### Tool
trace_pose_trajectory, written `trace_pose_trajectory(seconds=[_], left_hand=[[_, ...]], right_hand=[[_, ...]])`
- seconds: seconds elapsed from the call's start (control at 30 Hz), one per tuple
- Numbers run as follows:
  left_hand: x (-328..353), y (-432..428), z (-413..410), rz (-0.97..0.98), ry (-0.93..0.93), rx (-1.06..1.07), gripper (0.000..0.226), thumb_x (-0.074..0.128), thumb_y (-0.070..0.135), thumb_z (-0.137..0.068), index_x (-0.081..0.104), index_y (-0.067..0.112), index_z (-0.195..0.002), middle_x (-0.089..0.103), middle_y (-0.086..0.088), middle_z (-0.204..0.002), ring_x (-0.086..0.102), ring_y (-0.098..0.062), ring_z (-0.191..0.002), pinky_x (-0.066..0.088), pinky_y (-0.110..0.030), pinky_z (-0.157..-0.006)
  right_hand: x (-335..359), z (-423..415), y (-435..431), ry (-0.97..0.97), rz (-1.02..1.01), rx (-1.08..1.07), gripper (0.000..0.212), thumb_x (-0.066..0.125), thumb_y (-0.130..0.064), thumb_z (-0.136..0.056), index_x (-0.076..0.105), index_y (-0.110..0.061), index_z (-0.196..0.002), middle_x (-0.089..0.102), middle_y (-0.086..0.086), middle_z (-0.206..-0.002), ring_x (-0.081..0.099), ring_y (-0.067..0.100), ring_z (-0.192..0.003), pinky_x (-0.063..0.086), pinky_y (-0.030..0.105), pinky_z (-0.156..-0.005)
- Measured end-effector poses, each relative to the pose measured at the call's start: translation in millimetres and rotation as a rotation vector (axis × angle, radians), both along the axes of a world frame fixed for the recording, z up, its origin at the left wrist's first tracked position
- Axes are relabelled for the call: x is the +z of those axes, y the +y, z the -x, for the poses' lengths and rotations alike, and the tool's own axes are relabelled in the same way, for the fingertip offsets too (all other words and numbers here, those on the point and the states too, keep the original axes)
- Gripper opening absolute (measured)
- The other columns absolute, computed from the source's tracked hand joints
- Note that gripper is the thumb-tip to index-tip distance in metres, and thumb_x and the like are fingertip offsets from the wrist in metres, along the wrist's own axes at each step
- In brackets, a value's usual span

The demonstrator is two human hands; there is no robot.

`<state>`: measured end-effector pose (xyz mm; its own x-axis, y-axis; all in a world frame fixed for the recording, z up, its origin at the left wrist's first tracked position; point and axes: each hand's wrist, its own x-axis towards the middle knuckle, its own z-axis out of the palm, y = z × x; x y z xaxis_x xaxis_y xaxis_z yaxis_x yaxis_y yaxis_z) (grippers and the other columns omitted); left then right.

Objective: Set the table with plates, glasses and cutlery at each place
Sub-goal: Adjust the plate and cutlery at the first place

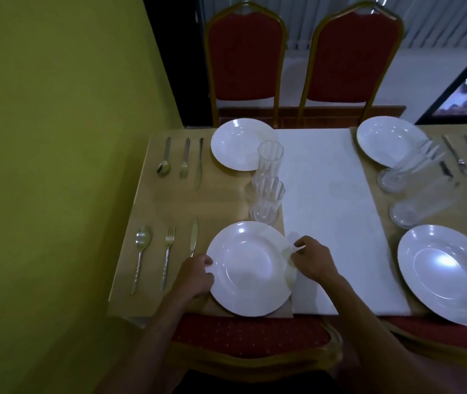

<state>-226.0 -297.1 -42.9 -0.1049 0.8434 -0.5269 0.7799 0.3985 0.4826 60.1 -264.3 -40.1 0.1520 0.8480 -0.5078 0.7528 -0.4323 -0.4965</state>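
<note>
Near-left place setting. The near plate is held at opposite rims by both hands, at the near edge of the table, over a tan cloth. The left hand is curled on the left rim, its fingers closed over the edge. The right hand is set on the right rim, fingers pinched on it. Whether the plate is lifted or resting cannot be told.

Around the fingers:
- Just left of the left fingers a knife is laid, its handle end almost touching them. Further left, a fork and then a spoon are laid, apart and roughly parallel.
- Just beyond the plate's far rim, between the two sets of fingers, a short glass is stood upright, close to the rim. A tall glass is stood directly behind it.
- Further beyond, a far plate is seen with its own cutlery row to its left.
- Under and to the right of the right fingers a white runner is spread.
- Well right of the right fingers a second large plate, two more glasses and another far plate are set.
- Below the wrists a red chair seat is tucked against the table; two red chairs are stood at the far side. A green wall is seen at the left.
</note>
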Motion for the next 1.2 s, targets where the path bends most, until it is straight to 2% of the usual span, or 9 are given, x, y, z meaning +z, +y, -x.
trace_pose_trajectory(seconds=[0.13,0.27,0.43,0.53,0.73,0.8,1.0,1.1,1.2], left_hand=[[2.5,-1.8,3.4,-0.024,-0.028,0.099,0.040,0.060,0.006,-0.083,0.064,0.013,-0.122,0.065,-0.004,-0.121,0.060,-0.020,-0.112,0.043,-0.022,-0.089],[4.8,-5.6,13.8,-0.052,-0.039,0.151,0.020,0.066,0.016,-0.084,0.068,0.014,-0.104,0.070,0.000,-0.107,0.063,-0.017,-0.099,0.042,-0.023,-0.077],[7.2,3.6,38.0,-0.068,-0.002,0.216,0.020,0.062,0.011,-0.084,0.072,0.018,-0.101,0.071,0.001,-0.100,0.065,-0.019,-0.100,0.042,-0.022,-0.079],[10.6,5.4,56.6,-0.085,-0.001,0.239,0.024,0.063,0.007,-0.084,0.074,0.012,-0.104,0.072,-0.004,-0.107,0.065,-0.021,-0.102,0.047,-0.026,-0.087],[1.3,0.0,105.2,-0.081,-0.028,0.277,0.019,0.064,0.007,-0.084,0.069,0.026,-0.084,0.073,0.002,-0.093,0.066,-0.012,-0.084,0.050,-0.023,-0.081],[-2.8,1.8,118.3,-0.093,0.026,0.222,0.012,0.064,0.011,-0.086,0.071,0.019,-0.091,0.072,0.001,-0.095,0.061,-0.009,-0.083,0.039,-0.016,-0.072],[-19.7,7.3,140.0,-0.124,-0.032,0.164,0.010,0.074,0.022,-0.081,0.065,0.019,-0.084,0.069,0.000,-0.083,0.065,-0.018,-0.079,0.045,-0.024,-0.067],[-22.7,10.1,141.4,-0.114,-0.081,0.132,0.019,0.078,0.025,-0.078,0.059,0.023,-0.076,0.064,0.007,-0.074,0.061,-0.011,-0.069,0.042,-0.021,-0.058],[-24.1,11.8,139.6,-0.112,-0.121,0.129,0.029,0.078,0.023,-0.080,0.051,0.026,-0.069,0.058,0.006,-0.068,0.055,-0.005,-0.063,0.038,-0.023,-0.056]], right_hand=[[11.9,-4.4,6.1,0.006,-0.161,-0.074,0.026,0.060,-0.020,-0.096,0.062,-0.013,-0.121,0.069,0.005,-0.109,0.058,0.015,-0.086,0.042,0.025,-0.076],[26.0,12.2,5.7,0.109,-0.141,0.022,0.015,0.062,-0.026,-0.095,0.065,-0.021,-0.109,0.069,-0.003,-0.095,0.066,0.014,-0.081,0.043,0.018,-0.059],[32.8,39.7,8.1,0.175,-0.040,0.154,0.003,0.062,-0.031,-0.092,0.065,-0.029,-0.093,0.072,-0.007,-0.091,0.070,0.014,-0.083,0.054,0.028,-0.076],[38.4,63.0,0.6,0.168,-0.067,0.213,0.006,0.062,-0.029,-0.093,0.066,-0.028,-0.088,0.071,-0.011,-0.086,0.069,0.009,-0.081,0.048,0.021,-0.071],[38.2,148.4,-13.9,0.224,-0.083,0.293,0.007,0.063,-0.017,-0.094,0.063,-0.023,-0.090,0.072,-0.005,-0.079,0.070,0.010,-0.067,0.052,0.022,-0.065],[40.1,177.4,-10.0,0.264,-0.054,0.252,0.006,0.061,-0.011,-0.094,0.065,-0.015,-0.092,0.073,0.004,-0.075,0.072,0.016,-0.059,0.058,0.029,-0.056],[33.6,242.9,15.9,0.042,0.042,0.231,0.012,0.060,-0.010,-0.087,0.067,0.000,-0.084,0.073,0.011,-0.078,0.072,0.027,-0.067,0.063,0.036,-0.072],[26.5,264.3,15.8,-0.058,0.093,0.256,0.007,0.067,-0.010,-0.088,0.065,-0.005,-0.093,0.068,0.009,-0.085,0.065,0.021,-0.070,0.056,0.029,-0.070],[12.7,278.3,13.9,-0.117,0.091,0.224,0.018,0.070,-0.021,-0.087,0.068,-0.009,-0.099,0.073,0.008,-0.095,0.072,0.025,-0.085,0.061,0.038,-0.079]])
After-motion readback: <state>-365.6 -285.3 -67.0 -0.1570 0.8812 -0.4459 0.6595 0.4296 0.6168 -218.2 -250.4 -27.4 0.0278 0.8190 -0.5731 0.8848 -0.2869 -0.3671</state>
